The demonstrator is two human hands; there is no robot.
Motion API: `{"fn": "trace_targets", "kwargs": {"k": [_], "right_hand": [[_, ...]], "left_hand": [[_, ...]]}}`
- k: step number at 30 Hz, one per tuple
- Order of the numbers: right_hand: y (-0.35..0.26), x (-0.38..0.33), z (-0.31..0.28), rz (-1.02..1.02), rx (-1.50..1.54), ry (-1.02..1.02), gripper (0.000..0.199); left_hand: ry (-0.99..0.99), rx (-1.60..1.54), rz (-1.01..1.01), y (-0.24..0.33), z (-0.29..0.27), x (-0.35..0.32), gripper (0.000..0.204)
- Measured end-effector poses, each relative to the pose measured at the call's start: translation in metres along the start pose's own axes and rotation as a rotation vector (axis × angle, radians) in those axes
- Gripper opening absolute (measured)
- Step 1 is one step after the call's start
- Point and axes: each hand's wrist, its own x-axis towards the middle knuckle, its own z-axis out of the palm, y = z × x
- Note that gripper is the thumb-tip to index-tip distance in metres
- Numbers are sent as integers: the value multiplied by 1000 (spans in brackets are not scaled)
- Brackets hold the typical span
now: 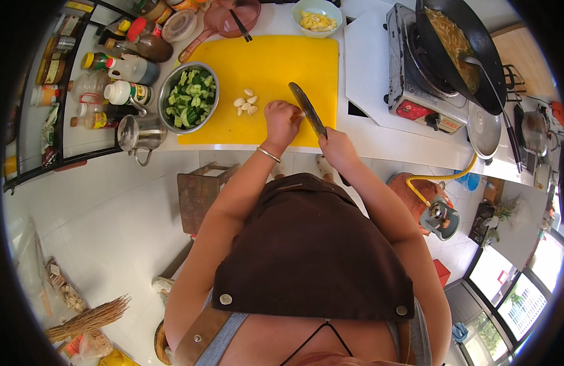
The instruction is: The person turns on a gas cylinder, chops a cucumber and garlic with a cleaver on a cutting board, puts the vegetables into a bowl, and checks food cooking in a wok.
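Note:
My right hand (338,148) is closed round the handle of a kitchen knife (306,108), its dark blade pointing away and to the left. Close beside the blade, my left hand (282,123) pinches a small pale piece that looks like a garlic clove (302,114), mostly hidden by the fingers. Several whitish garlic cloves (246,103) lie in a small group just left of that hand on the yellow cutting board (282,58). A metal bowl (217,97) of chopped cucumber (189,97) stands at the board's left edge.
Bottles (132,70) and a metal pot (141,132) crowd the left. A pink pan (230,18) and a bowl of cooked egg (318,21) stand at the back. On the right, a wok (492,52) with a ladle sits above a gas stove (425,97), near a lid (484,131).

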Motion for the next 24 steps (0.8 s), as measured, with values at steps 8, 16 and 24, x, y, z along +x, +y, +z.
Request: {"fn": "trace_targets", "kwargs": {"k": [8, 16, 24], "right_hand": [[13, 3, 14, -18, 152, 123, 25], [12, -24, -11, 42, 595, 204, 17], [23, -35, -29, 49, 557, 185, 16]], "left_hand": [[19, 38, -14, -3, -14, -7, 25], [17, 113, -21, 0, -14, -2, 29], [153, 244, 58, -9, -38, -3, 33]]}}
